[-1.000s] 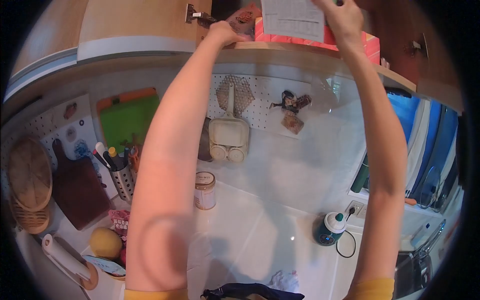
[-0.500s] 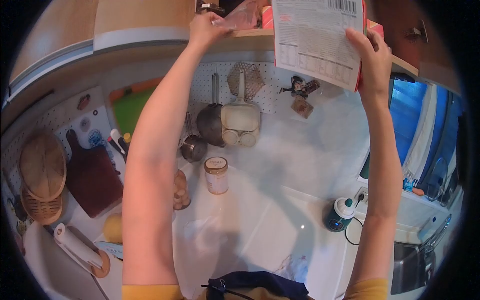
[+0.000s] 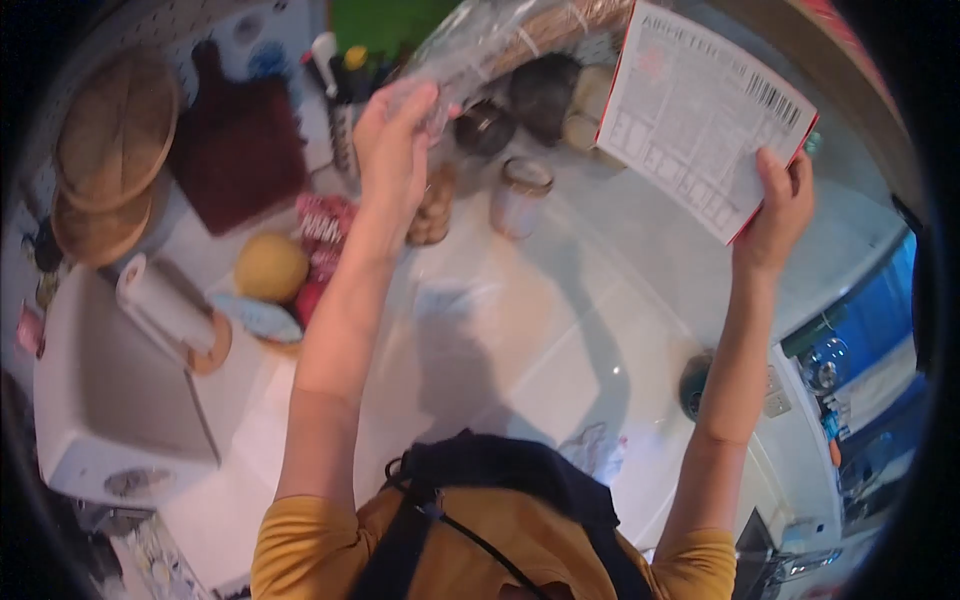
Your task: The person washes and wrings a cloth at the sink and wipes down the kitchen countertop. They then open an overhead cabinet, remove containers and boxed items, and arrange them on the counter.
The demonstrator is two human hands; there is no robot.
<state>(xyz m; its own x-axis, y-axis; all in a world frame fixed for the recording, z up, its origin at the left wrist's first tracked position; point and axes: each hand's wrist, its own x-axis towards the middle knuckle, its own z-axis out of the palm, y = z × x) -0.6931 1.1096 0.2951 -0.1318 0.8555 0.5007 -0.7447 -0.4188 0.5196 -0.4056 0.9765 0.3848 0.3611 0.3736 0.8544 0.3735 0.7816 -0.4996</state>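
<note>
1. Pale, glossy bench (image 3: 540,350) spread below both sets of fingers.
2. On the left hand (image 3: 390,145), the fingers were closed on the near end of a clear plastic bag (image 3: 500,45), which stretched up and rightward from them with something brown inside.
3. On the right hand (image 3: 780,220), the fingers gripped a printed white box (image 3: 690,120) by its right edge, the thumb across its face; a barcode (image 3: 775,98) lay just above them.
4. Below and right of the left fingers stood a jar (image 3: 518,205).
5. Left of those fingers leaned a dark cutting board (image 3: 240,150); lower left sat a yellow fruit (image 3: 270,267).
</note>
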